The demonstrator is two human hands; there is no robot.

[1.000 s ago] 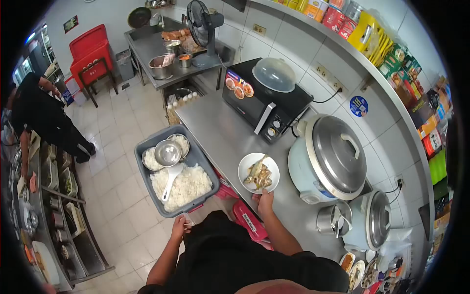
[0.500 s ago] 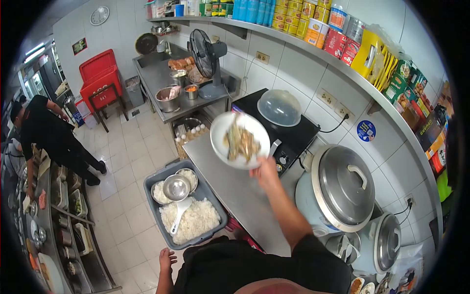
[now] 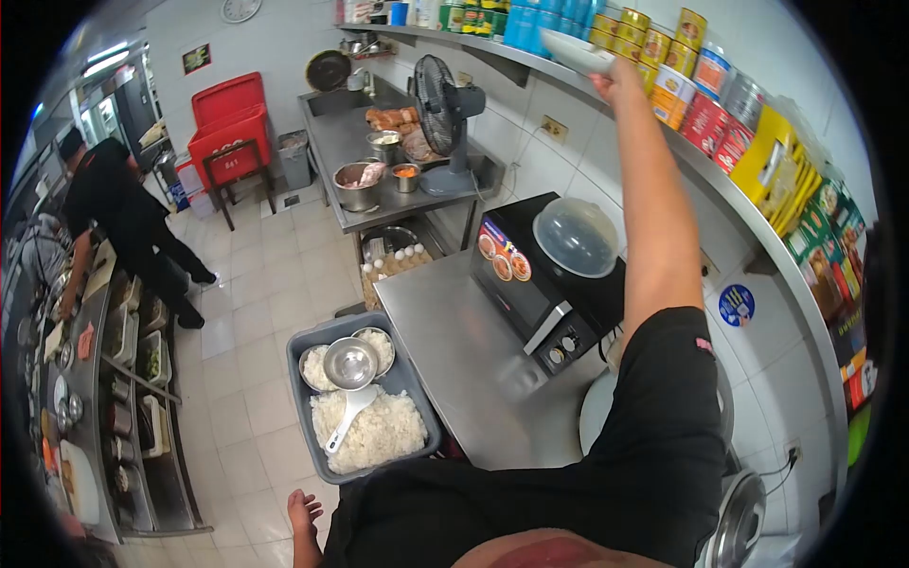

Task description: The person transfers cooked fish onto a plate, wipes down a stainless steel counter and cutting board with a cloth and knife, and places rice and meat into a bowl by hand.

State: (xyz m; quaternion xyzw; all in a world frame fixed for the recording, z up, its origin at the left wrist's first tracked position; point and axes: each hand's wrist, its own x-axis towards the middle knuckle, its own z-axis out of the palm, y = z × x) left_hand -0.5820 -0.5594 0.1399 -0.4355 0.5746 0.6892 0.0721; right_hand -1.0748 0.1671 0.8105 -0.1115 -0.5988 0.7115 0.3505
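Note:
My right hand [image 3: 620, 83] is raised to the wall shelf and grips the rim of a white plate [image 3: 574, 49], seen nearly edge-on in front of blue and gold cans. The plate's contents are hidden from this angle. Low at the left, my left hand [image 3: 304, 511] hangs with its fingers apart and nothing in them. It is below the grey tub [image 3: 297, 399] of cooked rice [image 3: 383, 434], where a white scoop [image 3: 348, 417] and metal bowls [image 3: 350, 363] rest.
A microwave [image 3: 540, 303] with a clear dome cover [image 3: 576, 237] stands on the steel counter [image 3: 445, 331]. Behind are a fan [image 3: 436, 106] and a meat pot [image 3: 357, 189]. Another person [image 3: 123, 204] leans over the left counter. Rice cookers are partly behind my right arm.
My right hand has lifted the plate from above the counter up to the shelf, tilting it nearly edge-on. My left hand has stayed low. The camera view has shifted.

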